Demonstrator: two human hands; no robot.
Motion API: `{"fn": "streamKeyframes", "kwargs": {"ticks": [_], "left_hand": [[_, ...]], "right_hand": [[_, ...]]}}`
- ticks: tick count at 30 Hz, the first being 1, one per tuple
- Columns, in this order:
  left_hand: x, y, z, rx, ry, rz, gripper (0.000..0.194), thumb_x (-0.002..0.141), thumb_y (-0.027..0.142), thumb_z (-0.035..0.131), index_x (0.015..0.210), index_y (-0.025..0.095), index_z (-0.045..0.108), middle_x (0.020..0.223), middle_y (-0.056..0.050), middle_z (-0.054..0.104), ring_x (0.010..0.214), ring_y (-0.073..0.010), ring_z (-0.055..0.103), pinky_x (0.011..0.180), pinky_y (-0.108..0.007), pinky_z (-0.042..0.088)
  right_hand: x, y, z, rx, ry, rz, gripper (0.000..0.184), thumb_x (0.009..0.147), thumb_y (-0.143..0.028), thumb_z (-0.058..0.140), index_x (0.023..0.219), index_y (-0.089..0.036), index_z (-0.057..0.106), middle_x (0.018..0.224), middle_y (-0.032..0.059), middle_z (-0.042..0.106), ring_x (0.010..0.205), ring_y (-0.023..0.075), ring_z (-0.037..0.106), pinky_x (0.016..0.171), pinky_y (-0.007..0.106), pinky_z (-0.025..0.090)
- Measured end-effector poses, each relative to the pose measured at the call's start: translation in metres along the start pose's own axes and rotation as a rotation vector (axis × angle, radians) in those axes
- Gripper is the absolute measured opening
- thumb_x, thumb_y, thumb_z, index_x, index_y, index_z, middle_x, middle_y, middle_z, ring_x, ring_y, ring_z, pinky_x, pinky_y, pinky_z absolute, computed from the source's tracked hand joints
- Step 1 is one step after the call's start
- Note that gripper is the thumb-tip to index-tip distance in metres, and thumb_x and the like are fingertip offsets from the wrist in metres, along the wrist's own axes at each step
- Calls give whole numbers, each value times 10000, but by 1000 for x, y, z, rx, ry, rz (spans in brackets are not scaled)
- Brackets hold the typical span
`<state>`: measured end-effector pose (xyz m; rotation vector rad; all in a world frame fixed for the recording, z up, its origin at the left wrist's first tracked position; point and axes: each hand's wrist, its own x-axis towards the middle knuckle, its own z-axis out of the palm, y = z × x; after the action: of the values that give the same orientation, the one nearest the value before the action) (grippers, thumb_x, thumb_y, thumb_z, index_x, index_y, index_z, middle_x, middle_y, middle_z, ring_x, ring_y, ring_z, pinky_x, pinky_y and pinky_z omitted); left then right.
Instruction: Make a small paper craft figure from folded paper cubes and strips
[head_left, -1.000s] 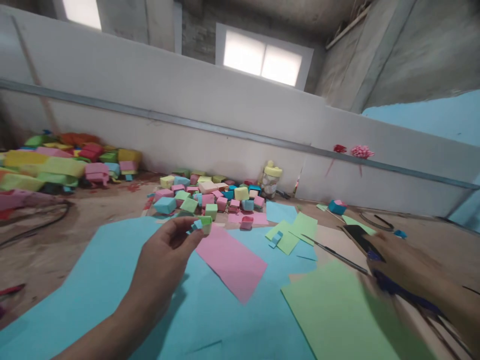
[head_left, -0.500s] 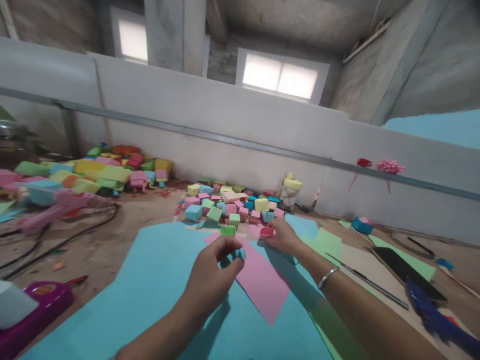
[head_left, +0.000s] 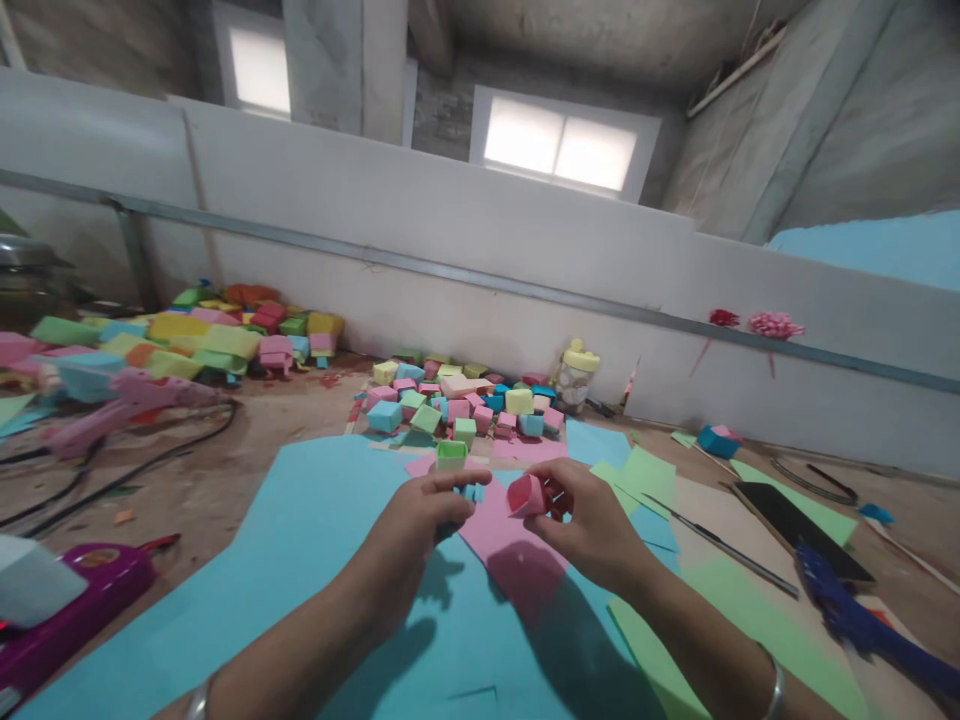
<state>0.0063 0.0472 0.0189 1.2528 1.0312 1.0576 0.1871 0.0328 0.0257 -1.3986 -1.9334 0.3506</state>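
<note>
Right grip [head_left: 592,512], yours: closed on one pink paper cup [head_left: 524,496], above the pink sheet [head_left: 517,562]. Left grip [head_left: 416,515], yours: narrow, holding a small light-blue paper piece [head_left: 472,493]. One green open-topped box [head_left: 451,457], just beyond your left grip. Assorted paper boxes [head_left: 459,411], clustered farther back on the worktop [head_left: 289,392].

Out there I have the left hand [head_left: 412,515] at seven o'clock, index finger [head_left: 457,479] stretched toward three, and the right hand [head_left: 596,515] at five, curled toward nine, both forearms [head_left: 300,630] slanting inward.
</note>
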Motion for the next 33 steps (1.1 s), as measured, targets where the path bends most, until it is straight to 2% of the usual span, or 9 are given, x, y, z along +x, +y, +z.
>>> {"fn": "streamKeyframes", "kwargs": {"ticks": [6, 11, 17, 19, 21, 23, 25, 30, 33], "left_hand": [[5, -6, 0, 30, -19, -28, 305, 660, 256, 528, 926, 154, 639, 669, 1, 561, 616, -123, 454, 621, -265, 383], [11, -14, -2, 117, 66, 72, 281, 671, 248, 564, 934, 153, 587, 751, -9, 580, 654, -127, 480, 600, -249, 372], [7, -13, -1, 286, 151, 351, 78, 655, 154, 575, 724, 181, 550, 722, 9, 583, 692, -142, 528, 664, -261, 399], [2, -10, 0, 340, 157, 453, 85, 663, 118, 554, 698, 195, 546, 700, 25, 568, 679, -135, 520, 674, -258, 397], [-4, -9, 1, 426, 149, 610, 122, 687, 83, 516, 698, 201, 544, 703, 27, 556, 679, -130, 510, 660, -248, 392], [-8, -9, 1, 530, 119, 780, 172, 706, 40, 473, 715, 198, 540, 714, 19, 547, 686, -126, 505, 638, -237, 389], [-10, -10, 2, 613, 86, 884, 210, 708, 6, 447, 740, 193, 535, 732, 10, 547, 701, -124, 507, 631, -230, 393], [-9, -11, 2, 712, 43, 868, 218, 696, 6, 473, 770, 204, 526, 707, 28, 571, 640, -115, 501, 590, -217, 389], [-7, -11, 0, 792, 1, 859, 165, 715, 32, 487, 704, 193, 520, 654, 30, 564, 593, -112, 484, 550, -215, 370]], "right_hand": [[-4, 3, 3, 273, -53, 73, 227, 679, -108, 597, 899, -162, 580, 855, 29, 623, 739, 147, 616, 640, 263, 506], [-7, 3, 11, 431, -105, 102, 257, 691, -90, 588, 935, -165, 564, 820, 22, 658, 740, 153, 643, 650, 262, 522], [-10, 1, 20, 518, -96, 74, 307, 695, -63, 592, 982, -169, 571, 906, 32, 664, 826, 162, 646, 746, 281, 523], [-11, 1, 23, 532, -86, 56, 326, 706, -69, 591, 1012, -178, 569, 944, 35, 657, 850, 162, 642, 771, 286, 521], [-13, 2, 26, 540, -76, 39, 352, 713, -81, 595, 1047, -185, 563, 1001, 43, 643, 880, 166, 634, 794, 295, 518], [-14, 3, 29, 537, -61, 22, 381, 710, -88, 604, 1075, -190, 559, 1052, 51, 623, 915, 173, 621, 820, 305, 510], [-16, 2, 30, 518, -39, 1, 406, 703, -91, 609, 1092, -198, 561, 1062, 48, 608, 920, 173, 612, 828, 309, 505], [-18, -6, 27, 431, -4, -50, 387, 700, -91, 602, 1067, -214, 599, 997, 34, 603, 886, 173, 595, 812, 311, 496], [-18, -8, 26, 382, 7, -64, 419, 688, -83, 607, 1085, -215, 600, 1009, 41, 605, 912, 185, 585, 828, 322, 481]]}}
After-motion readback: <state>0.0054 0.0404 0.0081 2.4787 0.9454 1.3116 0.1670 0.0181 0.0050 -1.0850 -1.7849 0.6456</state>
